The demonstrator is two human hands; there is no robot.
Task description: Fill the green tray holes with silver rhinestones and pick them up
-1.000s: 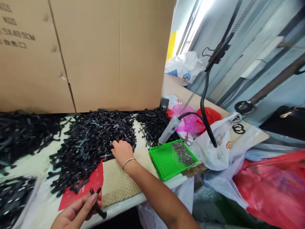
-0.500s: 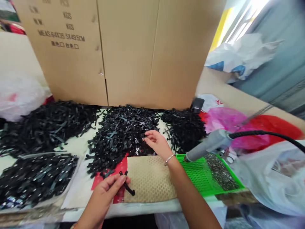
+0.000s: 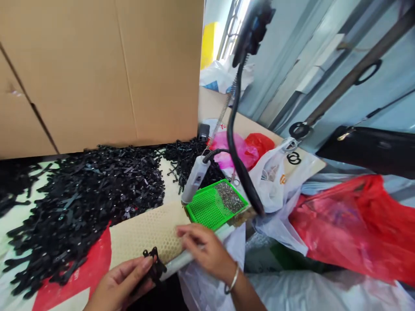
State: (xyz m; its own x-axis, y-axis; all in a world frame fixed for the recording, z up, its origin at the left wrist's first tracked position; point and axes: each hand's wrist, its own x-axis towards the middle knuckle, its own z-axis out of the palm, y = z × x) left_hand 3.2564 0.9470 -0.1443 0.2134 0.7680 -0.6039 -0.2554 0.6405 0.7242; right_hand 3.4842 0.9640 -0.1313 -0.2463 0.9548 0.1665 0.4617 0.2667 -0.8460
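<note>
My left hand is at the table's front edge, its fingers closed on a small black strap piece held over the edge. My right hand hovers close beside it at the front edge of the beige honeycomb mat, fingers loosely spread and holding nothing that I can see. A big heap of black strap pieces covers the table behind and to the left of both hands.
A green mesh tray holding small metal studs sits right of the mat, with a grey corded hand tool resting at its rim. A large cardboard box stands behind. Plastic bags crowd the right side.
My right hand has left the pile and come back to the front edge beside my left hand. The view has swung to the right.
</note>
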